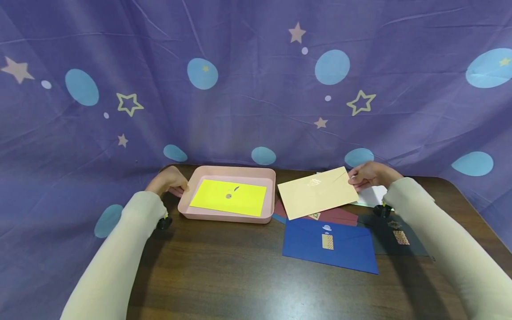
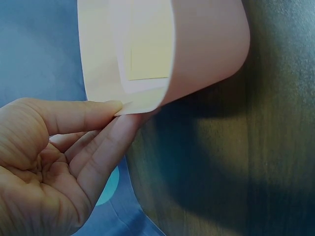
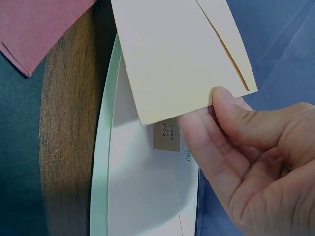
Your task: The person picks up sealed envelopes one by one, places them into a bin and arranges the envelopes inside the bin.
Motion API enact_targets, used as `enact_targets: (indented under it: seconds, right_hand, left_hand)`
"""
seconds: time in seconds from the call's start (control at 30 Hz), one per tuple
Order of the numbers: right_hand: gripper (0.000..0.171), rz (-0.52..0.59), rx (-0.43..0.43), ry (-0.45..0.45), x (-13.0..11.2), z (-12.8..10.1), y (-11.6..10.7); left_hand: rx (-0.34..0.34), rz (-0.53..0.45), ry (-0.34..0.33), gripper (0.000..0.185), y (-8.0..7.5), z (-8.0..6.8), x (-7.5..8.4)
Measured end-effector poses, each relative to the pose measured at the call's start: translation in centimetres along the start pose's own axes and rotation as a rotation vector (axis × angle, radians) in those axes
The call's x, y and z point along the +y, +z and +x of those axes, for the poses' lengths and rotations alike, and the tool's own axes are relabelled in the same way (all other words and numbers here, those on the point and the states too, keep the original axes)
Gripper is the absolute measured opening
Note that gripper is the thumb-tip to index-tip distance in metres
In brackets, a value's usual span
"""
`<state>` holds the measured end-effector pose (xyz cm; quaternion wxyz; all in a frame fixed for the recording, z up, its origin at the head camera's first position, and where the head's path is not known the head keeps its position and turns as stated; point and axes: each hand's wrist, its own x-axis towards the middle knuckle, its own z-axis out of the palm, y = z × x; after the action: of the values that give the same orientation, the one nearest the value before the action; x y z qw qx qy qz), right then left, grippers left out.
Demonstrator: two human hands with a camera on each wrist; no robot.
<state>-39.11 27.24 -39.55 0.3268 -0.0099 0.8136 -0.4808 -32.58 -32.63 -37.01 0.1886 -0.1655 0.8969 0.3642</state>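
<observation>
Cream paper is what the right hand [image 1: 370, 175] holds: a cream envelope [image 1: 318, 193], pinched by its far right corner between thumb and forefinger and tilted above the other envelopes, just to the right of the pink tray [image 1: 224, 171]. The right wrist view shows the thumb on top of the corner and the fingers beneath it, the rest of the hand loosely curled.

To the tray's left, the left hand [image 1: 168, 182] pinches the rim at the near left corner, thumb on the inner face and fingers under the lip. Inside the tray lies a yellow envelope [image 1: 228, 198], flat, with a small round seal on it.

With so slight a grip on one corner, the cream envelope will likely sag and swing; it would go best carried low and level across the right rim of the tray, with the left hand keeping the tray from sliding on the dark wooden table [image 1: 224, 266].

Right of the tray, under the cream envelope, lie a maroon envelope [image 1: 340, 215], a blue envelope [image 1: 330, 244] nearer the person, a black envelope [image 1: 394, 235] further right, and a white envelope [image 1: 372, 195] under the right hand.

Much of the maroon and white envelopes is covered. The printing on the white envelope's label is too blurred to read. The tray's far side is cut off in the left wrist view.
</observation>
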Motion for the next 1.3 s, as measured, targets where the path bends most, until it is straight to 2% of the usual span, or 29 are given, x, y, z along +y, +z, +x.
enact_targets:
  seconds: [0.23, 0.33, 0.43, 0.6, 0.77, 0.97, 1.1, 1.17, 1.23, 1.3]
  right_hand:
    - [0.007, -0.008, 0.027, -0.015, 0.1, -0.4, -0.1]
    - [0.012, 0.013, 0.037, -0.016, 0.2, -0.5, -0.2]
    - [0.02, 0.029, 0.041, -0.022, 0.3, -0.7, -0.4]
    - [0.017, 0.052, 0.037, -0.031, 0.1, -0.9, -0.6]
    - [0.013, 0.096, 0.02, -0.045, -0.1, -1.0, -0.5]
    - [0.015, 0.137, 0.003, -0.056, -0.9, -1.0, -0.1]
    - [0.011, 0.153, -0.055, -0.094, -1.1, -0.8, -0.3]
    - [0.012, 0.19, -0.119, -0.131, -0.7, -0.3, -0.8]
    - [0.016, 0.195, -0.141, -0.15, -0.7, -0.2, -0.8]
    - [0.013, 0.183, -0.112, -0.136, -1.0, -0.4, -0.5]
  left_hand:
    - [0.0, 0.03, -0.004, 0.004, -0.2, 0.3, -0.1]
    - [0.0, 0.046, -0.015, 0.004, -0.3, 0.4, -0.1]
    - [-0.006, 0.045, -0.013, 0.004, -0.3, 0.6, -0.1]
    - [-0.012, 0.026, -0.018, 0.004, -0.4, 0.8, -0.2]
    - [-0.028, 0.007, -0.015, 0.006, -0.5, 0.8, -0.2]
    - [-0.022, 0.005, 0.005, 0.015, -0.3, 0.2, -0.1]
    - [-0.015, 0.012, 0.009, 0.008, -0.2, 0.1, -0.1]
    - [-0.011, 0.017, 0.006, 0.006, -0.2, 0.2, -0.2]
    - [-0.008, 0.018, 0.006, 0.004, -0.2, 0.2, -0.2]
    - [-0.007, 0.02, 0.005, 0.003, -0.2, 0.3, -0.2]
